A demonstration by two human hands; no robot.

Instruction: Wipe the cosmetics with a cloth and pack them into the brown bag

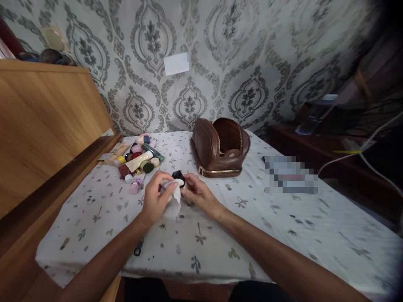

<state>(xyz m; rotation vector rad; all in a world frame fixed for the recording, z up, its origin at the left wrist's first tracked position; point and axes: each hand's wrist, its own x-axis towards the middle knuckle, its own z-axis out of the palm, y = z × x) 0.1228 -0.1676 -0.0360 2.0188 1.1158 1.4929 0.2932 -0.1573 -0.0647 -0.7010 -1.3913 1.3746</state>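
Note:
Over the middle of the table, my left hand (157, 195) is closed on a white wipe (176, 197), its loose end hanging down. The wipe is pressed against a small black container (178, 175); whether it is a jar or a box I cannot tell. My right hand (200, 191) grips that container from the right side. Behind my hands stands a brown leather toiletry bag (206, 144), its top unzipped and gaping. Left of my hands lies a pile of cosmetics, with a cream tube (140, 161), a dark green tube (153, 152) and a pink bottle (136, 184).
A patterned white cloth (220, 243) covers the table. A small black clip-like item (138, 247) lies near the front edge. At right is a blurred-out flat object (291, 176). A wooden panel (53, 121) borders the left; a clear bottle (310, 119) and cables are at right.

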